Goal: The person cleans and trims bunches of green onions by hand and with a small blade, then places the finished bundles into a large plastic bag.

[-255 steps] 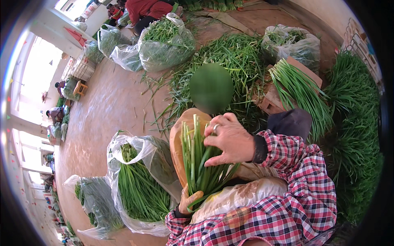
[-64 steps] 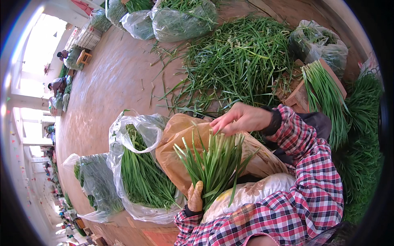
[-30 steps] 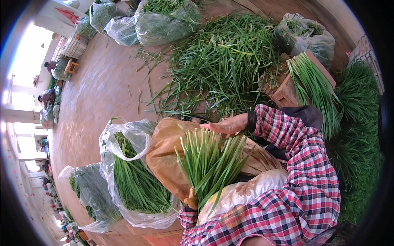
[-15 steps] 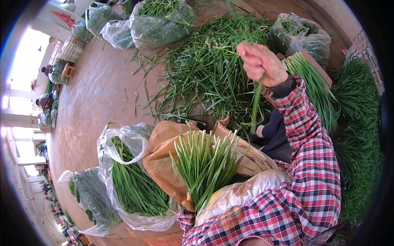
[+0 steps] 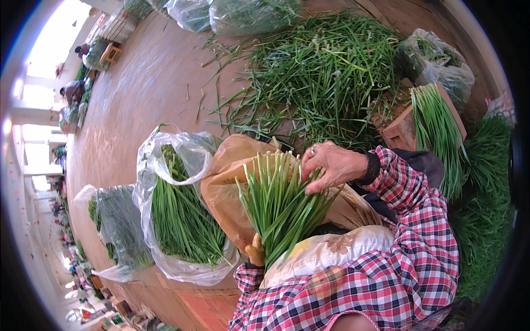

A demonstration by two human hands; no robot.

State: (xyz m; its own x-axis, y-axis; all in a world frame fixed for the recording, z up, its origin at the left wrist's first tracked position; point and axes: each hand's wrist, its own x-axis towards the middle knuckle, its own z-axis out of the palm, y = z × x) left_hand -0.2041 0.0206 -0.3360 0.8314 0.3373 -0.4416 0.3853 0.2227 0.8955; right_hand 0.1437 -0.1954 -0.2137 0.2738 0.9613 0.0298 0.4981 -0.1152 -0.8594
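Note:
A fanned bunch of green stalks with pale cut ends and long flat leaves, like garlic chives (image 5: 276,204), stands over my lap. My left hand (image 5: 255,252), in a yellow-brown glove, is closed round its lower part; most of that hand is hidden behind the leaves. My bare right hand (image 5: 334,164), with a ring on one finger, is at the bunch's upper right edge. Its thumb and fingers bend round the stalk ends there, closing on a stalk or two. A white and brown cloth (image 5: 331,248) covers my lap below the bunch.
A large heap of loose green leaves (image 5: 326,71) lies ahead on the floor. More stalks (image 5: 436,121) rest across a wooden crate (image 5: 400,129) at right. Clear plastic bags (image 5: 146,209) of greens stand at left, beside a brown bag (image 5: 221,193). People sit far left.
My right hand has come down and toward me from over the heap to the bunch's stalk ends. The trailing leaf it held is gone from it. My left hand keeps its grip.

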